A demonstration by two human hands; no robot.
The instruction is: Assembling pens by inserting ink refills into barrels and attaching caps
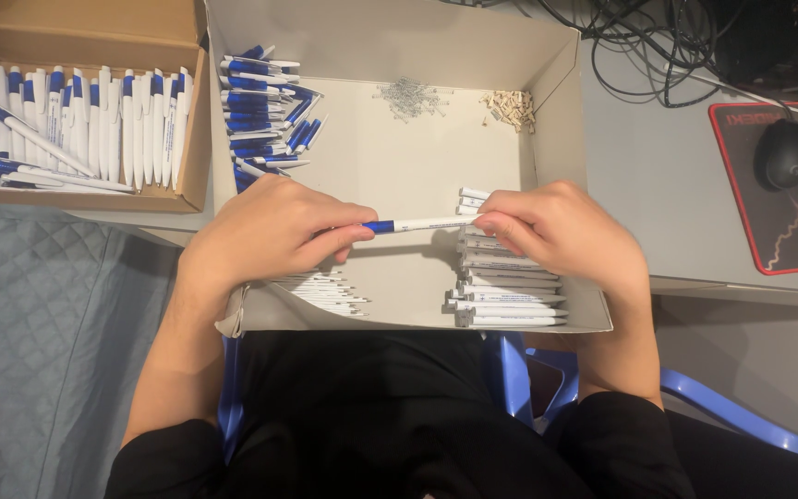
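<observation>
My left hand (274, 231) and my right hand (561, 231) hold one white pen with a blue end (422, 224) level between them, over the middle of a shallow white cardboard tray (417, 176). The left fingers pinch the blue end, the right fingers the white barrel. Under my right hand lies a stack of white pen barrels (510, 300). Thin white pen parts (330, 291) lie under my left hand. Blue pen parts (260, 111) are piled at the tray's far left.
A brown box (198, 139) at far left holds several finished blue-and-white pens (76, 125). Small metal springs (410, 97) and small beige bits (510, 108) lie at the tray's back. A black mouse (785, 152) rests on a red-edged pad (741, 185); cables (648, 46) lie behind.
</observation>
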